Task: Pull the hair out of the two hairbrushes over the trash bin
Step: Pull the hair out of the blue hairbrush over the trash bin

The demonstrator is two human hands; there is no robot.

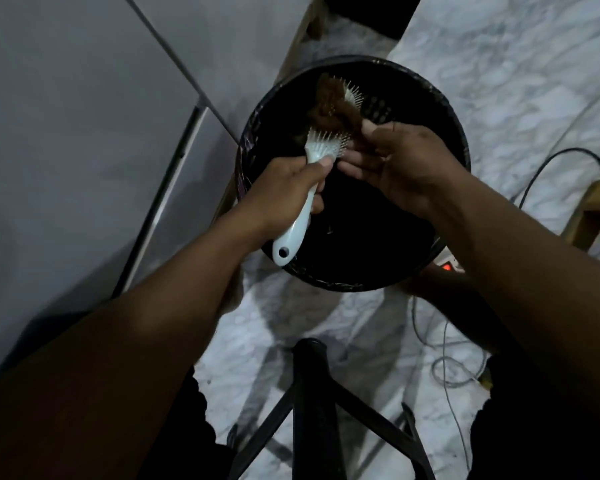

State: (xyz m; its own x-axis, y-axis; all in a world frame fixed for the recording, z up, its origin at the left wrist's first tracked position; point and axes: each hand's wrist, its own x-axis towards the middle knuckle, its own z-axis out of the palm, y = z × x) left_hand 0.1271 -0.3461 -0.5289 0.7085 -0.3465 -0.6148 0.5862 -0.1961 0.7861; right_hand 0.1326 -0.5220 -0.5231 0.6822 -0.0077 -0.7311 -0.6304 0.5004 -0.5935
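Observation:
Over the round black trash bin (pixel 329 283), my left hand (pixel 284 188) grips the handle of a white hairbrush (pixel 300 223). Its bristled head points up and to the right. A clump of brown hair (pixel 329 102) covers the middle of the head, and white bristles show on both sides of the clump. My right hand (pixel 399 164) is beside the head, and its fingertips pinch the lower end of the hair clump. A second hairbrush does not show clearly. The inside of the bin is dark.
Grey cabinet doors (pixel 84 133) stand to the left of the bin. The floor is white marble (pixel 516 81). Cables (pixel 454 372) and a power strip with a red light (pixel 448 265) lie at the right. A black stand with splayed legs (pixel 312 393) is below me, and a wooden piece (pixel 596 209) is at the far right.

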